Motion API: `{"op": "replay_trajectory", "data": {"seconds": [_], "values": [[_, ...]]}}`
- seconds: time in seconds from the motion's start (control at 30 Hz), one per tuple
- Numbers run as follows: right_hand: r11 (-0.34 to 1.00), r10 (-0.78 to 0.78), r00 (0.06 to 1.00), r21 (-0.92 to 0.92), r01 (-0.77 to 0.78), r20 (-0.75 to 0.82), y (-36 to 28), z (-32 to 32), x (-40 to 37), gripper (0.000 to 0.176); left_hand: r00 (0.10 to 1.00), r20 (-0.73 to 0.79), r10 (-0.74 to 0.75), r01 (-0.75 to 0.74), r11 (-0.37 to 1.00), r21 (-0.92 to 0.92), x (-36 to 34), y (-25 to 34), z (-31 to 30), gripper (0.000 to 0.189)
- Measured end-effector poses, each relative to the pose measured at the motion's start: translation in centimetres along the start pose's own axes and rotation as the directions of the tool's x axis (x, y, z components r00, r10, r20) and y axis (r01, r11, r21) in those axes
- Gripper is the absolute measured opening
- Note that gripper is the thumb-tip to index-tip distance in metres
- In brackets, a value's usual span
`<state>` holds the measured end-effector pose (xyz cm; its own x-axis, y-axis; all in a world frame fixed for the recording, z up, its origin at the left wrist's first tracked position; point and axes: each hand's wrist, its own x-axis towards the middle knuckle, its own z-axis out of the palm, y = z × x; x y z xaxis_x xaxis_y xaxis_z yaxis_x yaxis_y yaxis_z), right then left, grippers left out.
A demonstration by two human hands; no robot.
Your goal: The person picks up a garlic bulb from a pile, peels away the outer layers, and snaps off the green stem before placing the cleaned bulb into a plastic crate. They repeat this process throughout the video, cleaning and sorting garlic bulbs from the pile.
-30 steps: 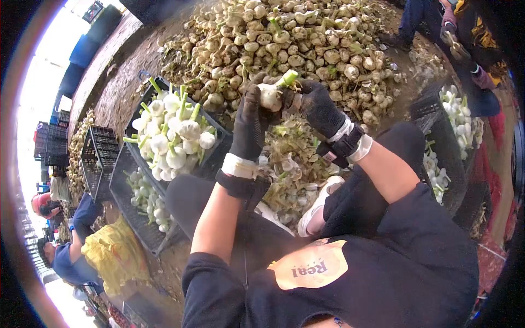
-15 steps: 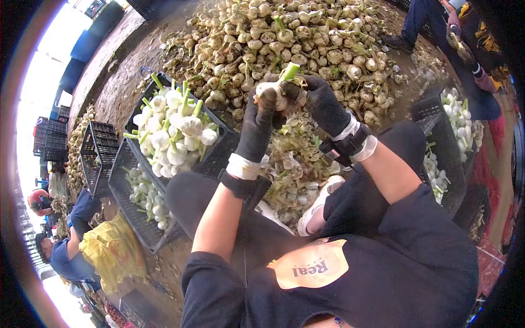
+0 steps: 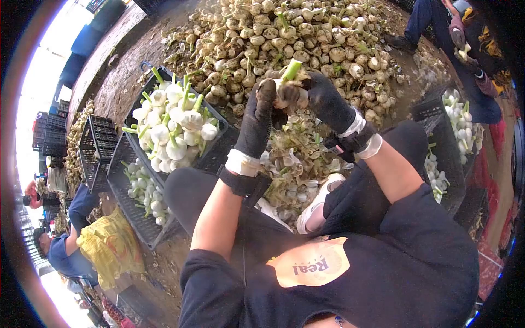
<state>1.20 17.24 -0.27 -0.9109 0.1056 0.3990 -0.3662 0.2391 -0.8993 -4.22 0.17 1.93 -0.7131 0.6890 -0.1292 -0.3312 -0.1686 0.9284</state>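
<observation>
In front of me I hold up a garlic bulb (image 3: 291, 94) with a short cut green stem (image 3: 292, 69) pointing upward. My left hand (image 3: 257, 119), in a dark glove, is closed round its left side with the thumb on top. On the right side, the gloved fingers of my right hand (image 3: 329, 104) are closed against the bulb and its loose outer skin. Part of the bulb is hidden by the fingers. Below my hands, between my legs, lies a heap of peeled garlic skins (image 3: 292, 158).
A large pile of unpeeled garlic (image 3: 306, 38) lies ahead. To the left, white garlic bulbs (image 3: 172, 128) fill a black crate (image 3: 210, 159) above a second crate (image 3: 128, 194). More crates (image 3: 454, 180) stand at right. Other people work at far left and upper right.
My right hand has shifted slightly against the bulb, and my left thumb has moved up a little. The bulb stays in nearly the same place.
</observation>
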Motion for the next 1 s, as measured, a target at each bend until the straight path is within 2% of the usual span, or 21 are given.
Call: {"op": "replay_trajectory", "data": {"seconds": [0.03, 0.1, 0.17, 0.2, 0.27, 0.3, 0.37, 0.4, 0.47, 0.5, 0.6, 0.67, 0.7, 0.73, 0.77, 0.8, 0.83, 0.87, 0.93, 0.97, 1.0], "values": [[0.994, 0.095, 0.995, -0.057, -0.097, -0.033, -0.3, 0.1, -0.2, 0.022, 0.999, 0.006, 0.031, -0.031, 0.999, 0.010, 0.2, -0.3, -0.1, 0.050], [0.974, 0.188, 0.979, -0.111, -0.195, -0.075, -0.8, 0.0, -0.4, 0.022, 0.998, 0.015, 0.061, -0.061, 0.998, 0.021, 0.4, -0.6, -0.2, 0.052], [0.982, 0.188, 0.980, 0.023, -0.186, -0.064, -1.1, 0.0, -0.3, 0.022, 0.999, 0.045, 0.027, -0.032, 0.995, 0.093, 0.3, -0.4, -0.6, 0.053], [0.982, 0.188, 0.980, 0.024, -0.187, -0.064, -1.7, 0.2, -0.3, 0.022, 0.999, 0.045, 0.026, -0.030, 0.995, 0.094, 0.2, -0.3, -0.8, 0.053], [0.997, 0.044, 0.994, -0.051, -0.050, -0.105, -3.1, 0.4, -0.4, 0.023, 0.998, 0.054, 0.028, -0.033, 0.995, 0.098, -0.1, -0.3, -0.8, 0.051], [0.997, 0.046, 0.993, -0.051, -0.051, -0.105, -3.0, 0.4, -0.4, 0.023, 0.998, 0.057, 0.027, -0.033, 0.995, 0.099, -0.2, -0.3, -0.6, 0.050], [0.985, 0.171, 0.984, 0.008, -0.170, -0.041, -2.5, 0.4, -0.5, 0.022, 0.996, 0.090, 0.026, -0.036, 0.993, 0.110, -0.3, 0.3, -1.1, 0.048], [0.985, 0.171, 0.984, 0.008, -0.171, -0.041, -1.8, 0.2, -0.6, 0.022, 0.993, 0.113, 0.025, -0.038, 0.993, 0.112, -0.5, 0.9, -1.3, 0.048], [0.976, 0.096, 0.994, -0.190, -0.104, -0.053, 0.1, -0.2, -1.0, 0.034, 0.988, 0.151, 0.015, -0.030, 0.994, 0.102, -0.8, 1.7, -1.5, 0.046], [0.976, 0.095, 0.994, -0.191, -0.104, -0.053, 0.2, -0.1, -1.0, 0.034, 0.987, 0.159, 0.009, -0.024, 0.996, 0.091, -0.9, 1.8, -1.6, 0.045], [0.985, 0.002, 0.998, -0.172, -0.013, -0.064, -0.2, 0.3, -0.9, 0.023, 0.989, 0.144, -0.037, 0.038, 0.999, -0.006, -0.5, 1.7, -1.7, 0.043], [0.987, 0.072, 0.995, -0.136, -0.082, -0.076, -1.4, 0.6, -0.7, 0.022, 0.993, 0.100, -0.061, 0.071, 0.993, -0.092, 0.1, 1.1, -1.6, 0.042], [0.962, 0.261, 0.960, 0.105, -0.250, -0.105, -3.0, 1.2, -0.3, 0.020, 0.997, 0.069, -0.042, 0.049, 0.995, -0.091, 0.3, 1.2, -1.1, 0.041], [0.963, 0.261, 0.959, 0.105, -0.250, -0.108, -2.7, 1.3, -0.4, 0.020, 0.985, 0.041, 0.165, -0.168, 0.979, 0.112, 0.3, 1.1, -0.4, 0.041], [0.970, 0.244, 0.963, 0.006, -0.245, -0.116, -1.9, 1.5, -0.7, 0.021, 0.931, 0.010, 0.365, -0.348, 0.878, 0.328, 0.4, 1.0, 0.4, 0.041], [0.967, 0.224, 0.967, -0.094, -0.236, -0.120, -0.7, 1.9, -1.0, 0.022, 0.705, 0.123, 0.699, -0.574, 0.460, 0.677, 0.4, 1.1, 0.9, 0.045], [0.979, 0.096, 0.987, -0.167, -0.117, -0.131, 1.2, 2.2, -1.4, 0.023, 0.727, 0.145, 0.671, -0.458, 0.317, 0.831, 0.1, 1.2, 0.6, 0.051], [0.970, -0.033, 0.990, -0.243, -0.002, -0.139, 3.1, 2.4, -1.8, 0.023, 0.726, 0.145, 0.672, -0.458, 0.315, 0.831, 0.1, 1.2, 0.6, 0.051], [0.991, 0.082, 0.984, -0.087, -0.097, -0.161, 3.5, 2.4, -2.0, 0.025, 0.796, 0.073, 0.601, -0.459, 0.520, 0.720, 0.3, 0.8, 0.4, 0.047], [0.991, 0.083, 0.983, -0.088, -0.098, -0.163, 3.6, 2.2, -2.2, 0.025, 0.863, 0.018, 0.505, -0.459, 0.770, 0.443, 0.8, -0.2, -0.2, 0.039], [0.986, 0.118, 0.983, -0.103, -0.134, -0.141, 3.5, 2.0, -2.3, 0.026, 0.863, 0.018, 0.504, -0.459, 0.770, 0.443, 0.8, -0.3, -0.6, 0.039]]}}
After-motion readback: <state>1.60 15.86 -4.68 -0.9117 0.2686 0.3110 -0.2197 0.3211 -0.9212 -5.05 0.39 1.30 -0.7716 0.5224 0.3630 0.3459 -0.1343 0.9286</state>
